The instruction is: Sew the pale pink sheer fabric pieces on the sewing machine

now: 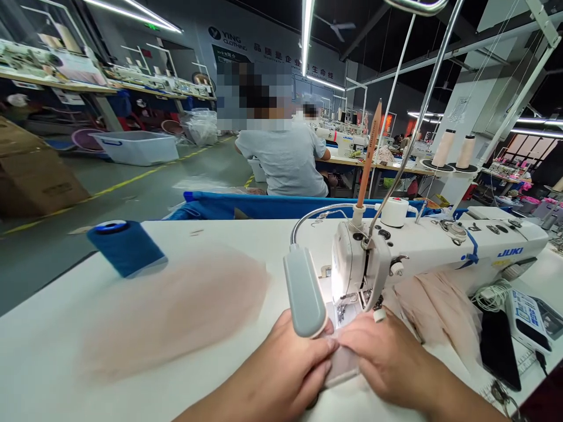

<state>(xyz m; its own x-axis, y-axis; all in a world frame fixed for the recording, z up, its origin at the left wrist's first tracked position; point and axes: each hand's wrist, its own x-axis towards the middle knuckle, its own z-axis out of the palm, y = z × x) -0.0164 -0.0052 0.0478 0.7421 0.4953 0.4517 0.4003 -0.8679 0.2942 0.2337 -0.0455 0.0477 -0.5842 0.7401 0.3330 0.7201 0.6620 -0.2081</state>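
Under the needle area of a white sewing machine point(352, 264), my left hand point(297, 360) and my right hand point(387, 354) meet at their fingertips. Both are closed in a pinch on a bit of thin, sheer pale fabric point(344, 364), mostly hidden by the fingers. A grey-green lamp head point(304, 293) hangs over my left fingers and covers part of them. To the left, a sheer pinkish-beige fabric piece point(185, 316) lies on the white table. More beige sheer fabric point(440, 310) is bunched behind my right hand, against the machine.
A blue thread cone point(127, 249) lies at the table's left. On the right are a black phone point(500, 349), a white box point(530, 319) and a coiled cable point(491, 297). Blue cloth point(264, 206) borders the far edge. A person point(284, 155) sits beyond it.
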